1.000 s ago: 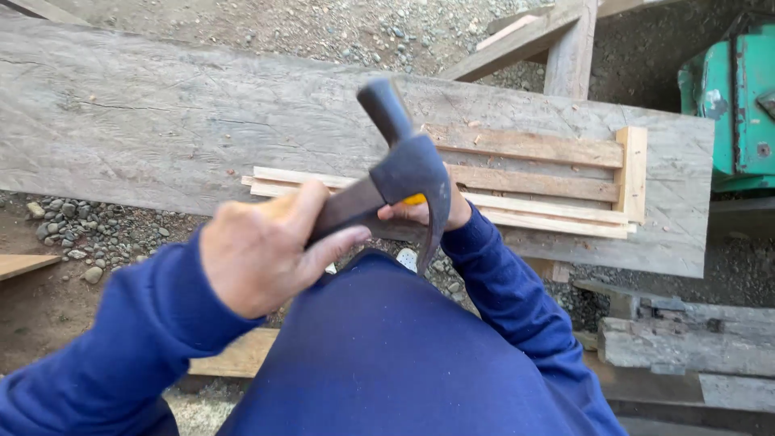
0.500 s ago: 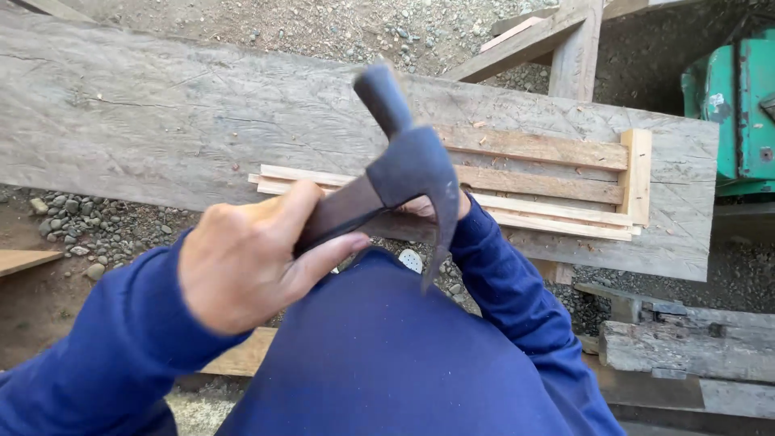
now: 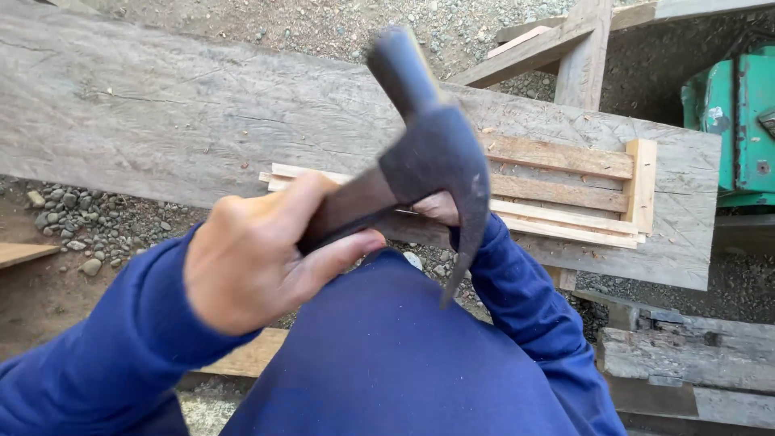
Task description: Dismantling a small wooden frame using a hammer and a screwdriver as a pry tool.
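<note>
The claw hammer (image 3: 428,153) has come up and nearer the camera since a moment ago, its dark head now blurred and large against the plank, and the left hand (image 3: 250,262) has risen with it. That hand's fingers are wrapped tight round the brown handle, thumb laid along the top, the blue sleeve (image 3: 105,355) trailing back from the wrist. The hammer's curved claw points down toward the person's lap; its round face tilts up and away. The right hand (image 3: 440,208) rests at the near edge of the wooden slats (image 3: 565,190), mostly hidden behind the hammer head, so I cannot tell how its fingers are set. The slats are pale, thin strips lying side by side, crossed by a short piece at the far right end. They sit on a wide, grey, weathered plank (image 3: 202,113) with rough grain. Gravel (image 3: 89,226) lies below, and a green metal machine (image 3: 735,121) stands at the right edge.
</note>
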